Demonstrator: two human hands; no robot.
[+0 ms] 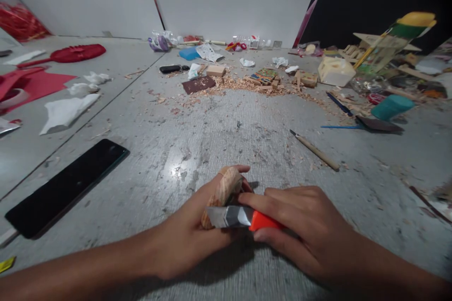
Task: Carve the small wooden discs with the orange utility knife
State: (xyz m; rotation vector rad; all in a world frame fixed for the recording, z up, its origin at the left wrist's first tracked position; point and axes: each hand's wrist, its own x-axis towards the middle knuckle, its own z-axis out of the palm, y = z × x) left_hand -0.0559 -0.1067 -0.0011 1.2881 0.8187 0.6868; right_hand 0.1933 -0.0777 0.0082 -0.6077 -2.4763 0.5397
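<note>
Head view: left hand [187,240] grips wood piece [223,194], right hand [303,230] probably a knife [243,217].

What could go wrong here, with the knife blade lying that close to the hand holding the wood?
1. The utility knife in the right hand has its blade lying across the wood piece, right by the left hand; a slip could cut its fingers.
2. The wood piece is braced only by that hand, so it might twist.

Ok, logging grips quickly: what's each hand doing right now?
Left hand: closed around the wooden piece.
Right hand: closed on the orange-handled knife, blade against the wood.
</note>
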